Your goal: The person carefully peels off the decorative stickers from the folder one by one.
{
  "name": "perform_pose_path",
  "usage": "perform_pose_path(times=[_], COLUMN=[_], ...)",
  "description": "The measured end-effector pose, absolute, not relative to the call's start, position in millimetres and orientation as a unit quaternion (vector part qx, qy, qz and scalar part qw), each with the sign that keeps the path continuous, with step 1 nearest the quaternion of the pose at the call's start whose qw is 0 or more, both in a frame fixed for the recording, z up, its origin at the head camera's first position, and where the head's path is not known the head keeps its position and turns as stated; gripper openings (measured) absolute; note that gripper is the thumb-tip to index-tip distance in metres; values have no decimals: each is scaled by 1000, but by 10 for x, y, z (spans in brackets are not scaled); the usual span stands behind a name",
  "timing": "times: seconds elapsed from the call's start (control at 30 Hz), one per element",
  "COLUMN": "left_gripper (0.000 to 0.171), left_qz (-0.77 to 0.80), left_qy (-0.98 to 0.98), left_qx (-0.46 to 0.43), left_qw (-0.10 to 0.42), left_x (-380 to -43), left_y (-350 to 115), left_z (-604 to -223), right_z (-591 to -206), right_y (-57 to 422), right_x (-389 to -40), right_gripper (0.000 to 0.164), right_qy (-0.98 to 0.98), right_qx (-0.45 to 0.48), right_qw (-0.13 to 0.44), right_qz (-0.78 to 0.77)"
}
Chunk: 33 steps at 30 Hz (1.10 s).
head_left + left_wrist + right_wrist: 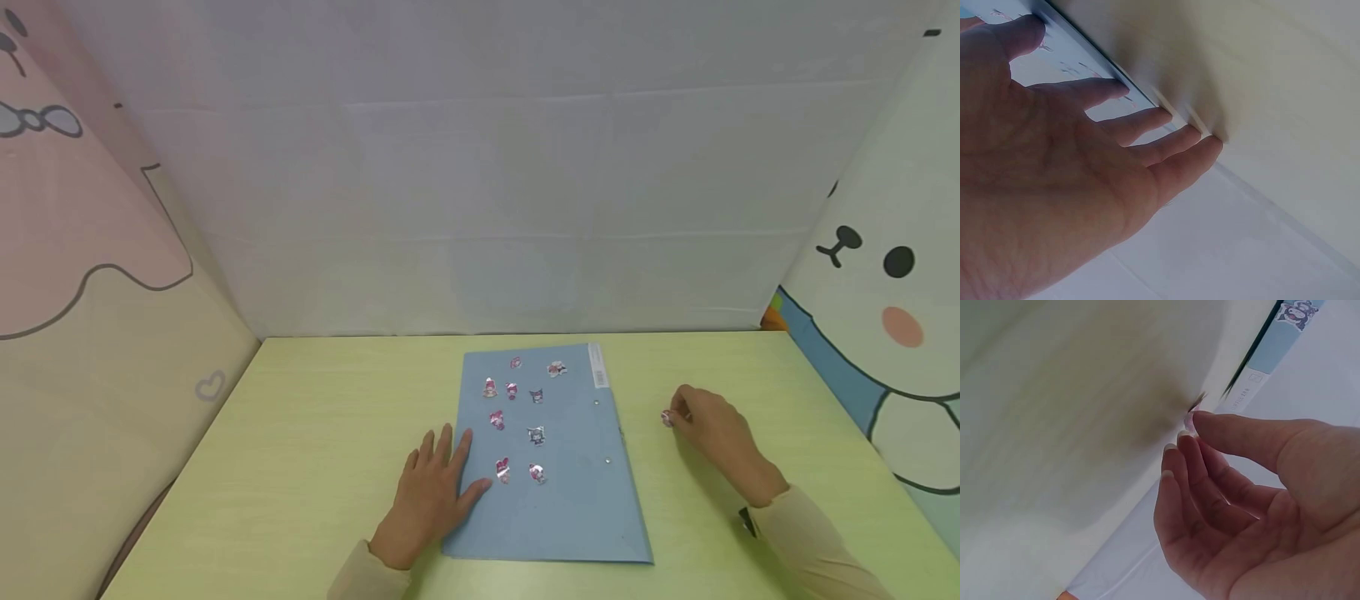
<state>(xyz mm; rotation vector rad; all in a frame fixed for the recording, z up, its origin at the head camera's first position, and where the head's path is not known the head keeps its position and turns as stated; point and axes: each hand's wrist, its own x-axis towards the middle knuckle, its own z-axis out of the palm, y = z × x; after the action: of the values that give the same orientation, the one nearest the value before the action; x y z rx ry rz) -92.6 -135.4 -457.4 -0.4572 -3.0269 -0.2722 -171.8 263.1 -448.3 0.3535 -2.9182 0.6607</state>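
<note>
A flat blue folder (577,508) lies on the table, with several small pink and grey cartoon stickers (536,435) scattered over its left and upper part. My left hand (431,496) rests at the folder's left edge, fingers straight and spread, thumb over the blue surface. To the right of the folder, my right hand (712,425) pinches a small pink sticker (666,418) between thumb and index finger, close over the table. In the right wrist view most of that sticker (1189,421) is hidden by the thumb.
The pale yellow-green table (337,417) reaches back to a white sheet wall (480,208). Printed cartoon curtains (840,317) stand on both sides. A white barcode label (597,367) sits at the folder's top right corner, and two small shiny dots mark its right half.
</note>
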Motion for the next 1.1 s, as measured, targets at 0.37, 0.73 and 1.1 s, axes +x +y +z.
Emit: perform_pose_path(times=[0.37,0.73,1.1], left_gripper=[69,70,70], left_qz=[-85,-84,-80], left_qy=[-985,-985,-986], left_qx=[-146,-149,-145], left_qw=[22,33,27], left_x=[-930,-946,-935], left_y=[-1346,-1351,-1350], left_z=[-4555,-4594,-4583], right_z=[-4435,-4385,-4354], right_y=[2629,2556,2399], right_x=[-1720,-1736,-1714], right_gripper=[16,10,12], right_qy=[-964,-959,-956], right_qx=[119,138,150], right_qw=[52,59,42], right_qz=[231,241,250])
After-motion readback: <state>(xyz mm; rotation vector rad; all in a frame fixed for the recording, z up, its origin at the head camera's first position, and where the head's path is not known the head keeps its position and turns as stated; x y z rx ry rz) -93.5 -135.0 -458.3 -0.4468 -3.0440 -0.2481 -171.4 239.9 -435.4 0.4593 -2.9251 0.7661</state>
